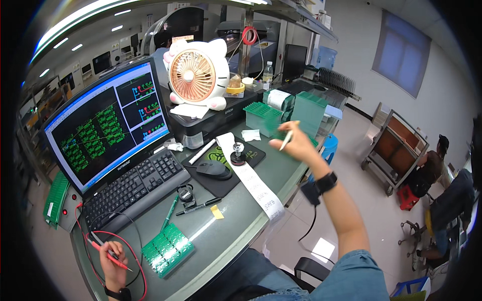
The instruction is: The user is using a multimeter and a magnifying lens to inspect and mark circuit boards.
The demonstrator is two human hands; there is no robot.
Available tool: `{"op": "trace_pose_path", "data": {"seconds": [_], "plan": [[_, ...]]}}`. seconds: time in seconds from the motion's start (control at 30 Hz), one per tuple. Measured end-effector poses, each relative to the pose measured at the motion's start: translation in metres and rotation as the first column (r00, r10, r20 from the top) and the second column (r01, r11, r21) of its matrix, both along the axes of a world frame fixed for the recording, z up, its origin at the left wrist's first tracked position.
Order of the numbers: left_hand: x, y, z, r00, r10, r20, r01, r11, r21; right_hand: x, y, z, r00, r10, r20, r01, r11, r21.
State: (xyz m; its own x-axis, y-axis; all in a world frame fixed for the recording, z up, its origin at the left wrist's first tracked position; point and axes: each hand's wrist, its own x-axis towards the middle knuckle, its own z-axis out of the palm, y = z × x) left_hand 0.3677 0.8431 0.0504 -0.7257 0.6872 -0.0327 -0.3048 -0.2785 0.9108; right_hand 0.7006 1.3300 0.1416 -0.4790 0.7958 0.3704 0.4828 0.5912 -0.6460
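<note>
Head view: right arm (345, 216) stretched forward, the right hand (299, 144) clasps a pale stick (286, 140) (it's blurred, mind). The left hand (113, 268), held low, grips a red probe (119, 263).

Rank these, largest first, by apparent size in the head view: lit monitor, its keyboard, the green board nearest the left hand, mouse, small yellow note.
1. Lit monitor
2. Keyboard
3. Green board
4. Mouse
5. Yellow note

Slanted red probe (117, 262) near a green circuit panel (167, 249), pale stick (286, 141) tilted aloft.
</note>
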Motion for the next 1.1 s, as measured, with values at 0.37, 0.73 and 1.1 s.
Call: {"op": "trace_pose_path", "data": {"seconds": [0.37, 0.73, 1.1], "plan": [[-0.014, -0.034, -0.01, 0.953, 0.302, -0.033, -0.296, 0.899, -0.322, 0.067, 0.124, -0.073, 0.854, -0.291, 0.432, 0.241, 0.956, 0.167], [0.048, -0.046, 0.051, 0.608, 0.249, -0.754, -0.715, 0.586, -0.382, 0.027, -0.018, -0.076, 0.706, 0.551, -0.444, -0.691, 0.673, -0.263], [0.197, 0.259, 0.034, 0.007, -0.641, -0.768, 0.165, 0.758, -0.631, 0.02, -0.014, -0.099, 0.72, 0.547, -0.427, -0.694, 0.582, -0.424]]}}
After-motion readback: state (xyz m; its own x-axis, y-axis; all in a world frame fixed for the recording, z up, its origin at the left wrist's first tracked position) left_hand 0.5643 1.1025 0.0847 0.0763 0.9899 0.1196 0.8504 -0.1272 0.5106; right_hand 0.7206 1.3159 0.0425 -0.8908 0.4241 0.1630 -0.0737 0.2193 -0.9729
